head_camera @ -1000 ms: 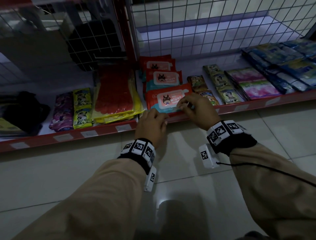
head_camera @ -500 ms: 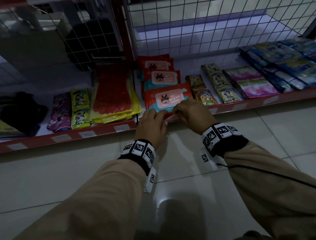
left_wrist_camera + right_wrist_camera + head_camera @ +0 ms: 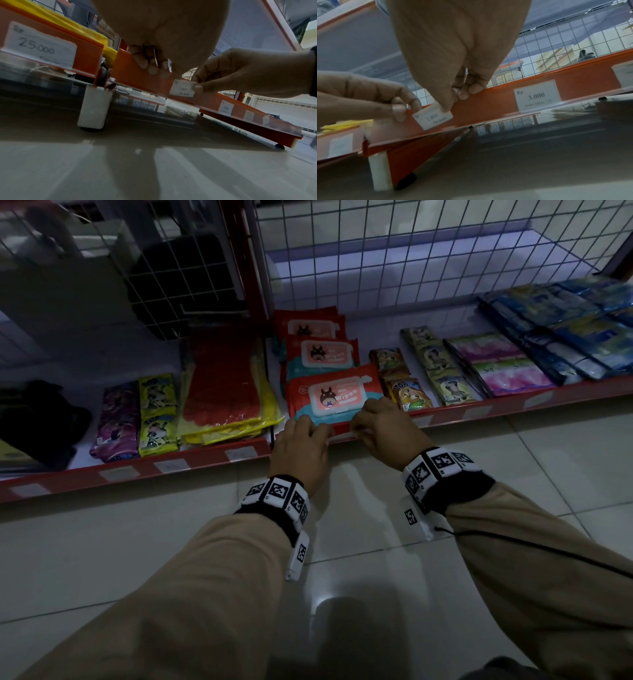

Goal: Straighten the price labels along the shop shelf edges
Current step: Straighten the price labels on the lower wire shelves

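Head view looks down on both hands at the red shelf edge point(image 3: 445, 416), right in front of a pack of wipes point(image 3: 337, 397). The left hand point(image 3: 301, 451) curls its fingers point(image 3: 145, 62) over the top of the edge strip, its thumb tip on the upper left corner of a small white price label point(image 3: 182, 88) marked 2.000. The right hand point(image 3: 383, 431) pinches the label's right end between thumb and fingers point(image 3: 199, 88). From the right wrist, the label point(image 3: 433, 117) sits tilted against the strip, its left end lower, with the left hand's fingers just beside that end. Another label point(image 3: 537, 94) marked 3.000 sits straight further along the shelf.
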`<state>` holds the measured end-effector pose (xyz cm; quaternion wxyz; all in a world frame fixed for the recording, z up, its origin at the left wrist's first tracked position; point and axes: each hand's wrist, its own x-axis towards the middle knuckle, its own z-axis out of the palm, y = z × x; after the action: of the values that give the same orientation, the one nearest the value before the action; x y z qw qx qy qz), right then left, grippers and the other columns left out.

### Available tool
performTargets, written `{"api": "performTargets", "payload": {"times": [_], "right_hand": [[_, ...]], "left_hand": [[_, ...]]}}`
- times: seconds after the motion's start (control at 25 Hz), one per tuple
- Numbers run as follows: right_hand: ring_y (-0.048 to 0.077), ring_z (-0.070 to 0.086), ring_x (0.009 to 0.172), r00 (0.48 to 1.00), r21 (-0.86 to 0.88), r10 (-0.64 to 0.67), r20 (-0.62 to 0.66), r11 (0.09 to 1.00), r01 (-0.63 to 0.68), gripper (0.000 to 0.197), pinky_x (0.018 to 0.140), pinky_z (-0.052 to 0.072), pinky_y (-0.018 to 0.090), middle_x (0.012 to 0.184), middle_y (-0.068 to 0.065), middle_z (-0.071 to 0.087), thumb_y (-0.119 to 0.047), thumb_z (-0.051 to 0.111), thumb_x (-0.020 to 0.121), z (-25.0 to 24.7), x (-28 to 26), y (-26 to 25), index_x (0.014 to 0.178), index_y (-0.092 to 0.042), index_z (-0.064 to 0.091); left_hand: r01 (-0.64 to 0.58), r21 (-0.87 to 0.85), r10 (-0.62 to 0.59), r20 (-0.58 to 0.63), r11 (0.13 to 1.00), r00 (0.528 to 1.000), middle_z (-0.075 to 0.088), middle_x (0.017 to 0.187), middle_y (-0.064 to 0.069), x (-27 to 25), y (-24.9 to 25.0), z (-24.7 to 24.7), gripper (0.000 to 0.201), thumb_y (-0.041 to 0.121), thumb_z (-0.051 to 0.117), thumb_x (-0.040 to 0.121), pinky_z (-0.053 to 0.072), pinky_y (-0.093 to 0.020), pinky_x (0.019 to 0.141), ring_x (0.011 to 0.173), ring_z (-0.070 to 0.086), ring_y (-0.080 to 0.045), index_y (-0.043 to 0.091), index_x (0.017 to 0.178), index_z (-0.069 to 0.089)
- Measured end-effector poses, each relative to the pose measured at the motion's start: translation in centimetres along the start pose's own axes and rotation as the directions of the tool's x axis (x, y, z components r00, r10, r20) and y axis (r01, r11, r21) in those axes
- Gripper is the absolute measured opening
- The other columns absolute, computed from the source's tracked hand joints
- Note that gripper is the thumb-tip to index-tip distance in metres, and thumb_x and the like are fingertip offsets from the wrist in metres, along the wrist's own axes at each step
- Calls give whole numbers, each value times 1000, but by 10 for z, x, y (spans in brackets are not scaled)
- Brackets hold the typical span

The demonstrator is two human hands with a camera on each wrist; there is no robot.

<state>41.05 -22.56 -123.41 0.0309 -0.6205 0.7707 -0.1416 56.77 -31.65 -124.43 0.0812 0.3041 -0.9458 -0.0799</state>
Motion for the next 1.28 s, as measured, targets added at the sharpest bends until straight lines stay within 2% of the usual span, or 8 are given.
{"api": "performTargets", "payload": {"times": [0.12,0.24,0.52,0.68,0.84,1.0,1.16,1.28], "right_hand": [[34,48,98,1000,-37,-4,-26,999,3,20,82,42,41,105,16,59,-8,55,89,3,-3,-2,108,-7,64],[35,48,95,1000,-57,-2,-30,998,0,18,80,42,42,101,18,59,-5,55,88,4,-3,-4,102,-4,66],[31,47,100,1000,-54,20,-22,998,-21,18,81,39,38,107,15,58,-8,52,91,5,-4,-2,108,-8,61],[30,47,98,997,-28,43,-61,999,-45,15,79,38,37,104,15,59,-6,52,90,5,-8,-4,103,-7,58],[34,49,100,995,-82,41,-96,995,-49,19,82,43,42,110,17,58,-8,55,89,5,-17,-7,107,-4,60],[34,54,97,992,-149,29,-121,988,-47,23,78,47,43,107,15,62,-9,60,83,0,-26,-6,106,-6,62],[33,58,91,991,-164,33,-131,985,-55,22,74,49,41,101,14,64,-11,63,79,-6,-30,-7,101,-7,64],[34,59,92,991,-144,48,-123,987,-65,24,74,49,41,102,15,64,-12,63,79,-6,-32,-7,102,-4,63]], "left_hand": [[0,73,-4,48,997,999,44,121,-8,2,1,-1,32,19,42,95,37,-37,91,111,39,-27,20,127,49],[5,110,-12,64,994,998,43,124,-9,1,4,-1,36,16,41,94,35,-37,93,114,38,-28,20,129,48],[-5,86,0,61,996,998,43,125,-9,-1,2,1,39,14,45,92,35,-38,96,115,38,-28,18,131,46],[-4,3,4,5,1000,1000,47,122,-7,-4,-2,0,33,16,47,92,34,-34,95,113,39,-25,15,125,51],[-30,-17,30,-26,999,999,48,122,-8,-9,-5,0,34,14,49,91,37,-35,97,114,40,-26,14,125,55],[-40,53,45,-86,998,995,47,124,-9,-17,-5,0,40,15,55,87,37,-37,96,115,40,-28,17,128,54],[-50,114,58,-66,992,996,48,128,-8,-22,-6,1,48,14,53,86,38,-36,92,113,42,-27,15,134,47],[-52,129,60,-53,990,997,47,130,-7,-23,-6,1,47,15,51,87,37,-36,93,116,41,-26,16,134,46]]}}
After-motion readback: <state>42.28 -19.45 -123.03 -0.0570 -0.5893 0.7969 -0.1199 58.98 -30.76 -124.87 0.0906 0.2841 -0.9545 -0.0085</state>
